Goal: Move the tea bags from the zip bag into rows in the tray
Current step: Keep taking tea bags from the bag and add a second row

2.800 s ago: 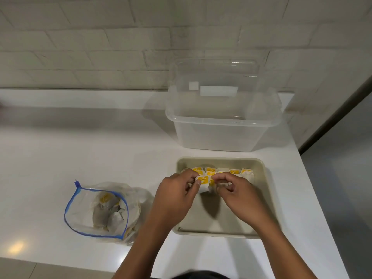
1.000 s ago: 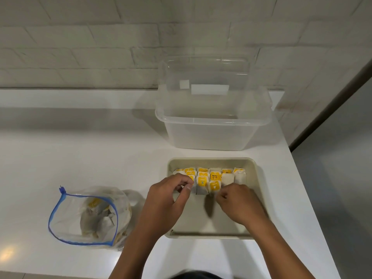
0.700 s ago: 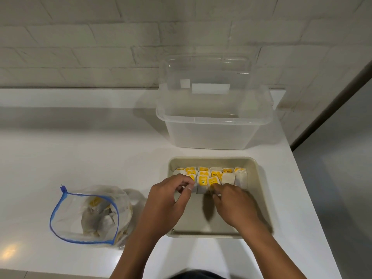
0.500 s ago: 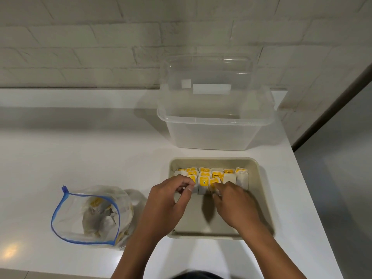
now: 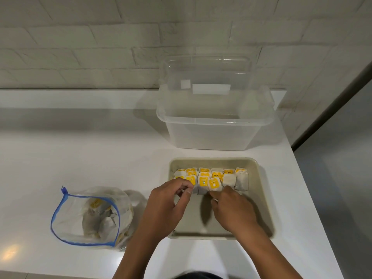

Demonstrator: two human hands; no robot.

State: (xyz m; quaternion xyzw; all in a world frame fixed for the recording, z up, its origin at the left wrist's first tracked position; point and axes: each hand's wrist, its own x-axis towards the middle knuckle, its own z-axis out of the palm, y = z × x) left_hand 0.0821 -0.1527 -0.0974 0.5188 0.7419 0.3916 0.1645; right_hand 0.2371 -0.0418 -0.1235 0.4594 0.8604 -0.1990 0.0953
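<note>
A beige tray (image 5: 259,198) sits on the white counter and holds rows of tea bags (image 5: 229,179) with yellow tags along its far side. My left hand (image 5: 167,206) reaches over the tray's left part and pinches a tea bag at the left end of the front row. My right hand (image 5: 231,210) lies beside it, fingertips pinching the lower edge of a yellow-tagged tea bag (image 5: 214,184). To the left lies the open zip bag (image 5: 86,216) with a blue rim, and several tea bags are inside it.
A clear plastic tub (image 5: 213,129) stands behind the tray, with its clear lid (image 5: 207,77) leaning on the brick wall. The counter's right edge (image 5: 314,198) runs close beside the tray.
Both hands have stayed at the front row, with the fingers shifting slightly among the tea bags. The right hand's fingertips moved up against the yellow-tagged tea bag. The zip bag has not moved.
</note>
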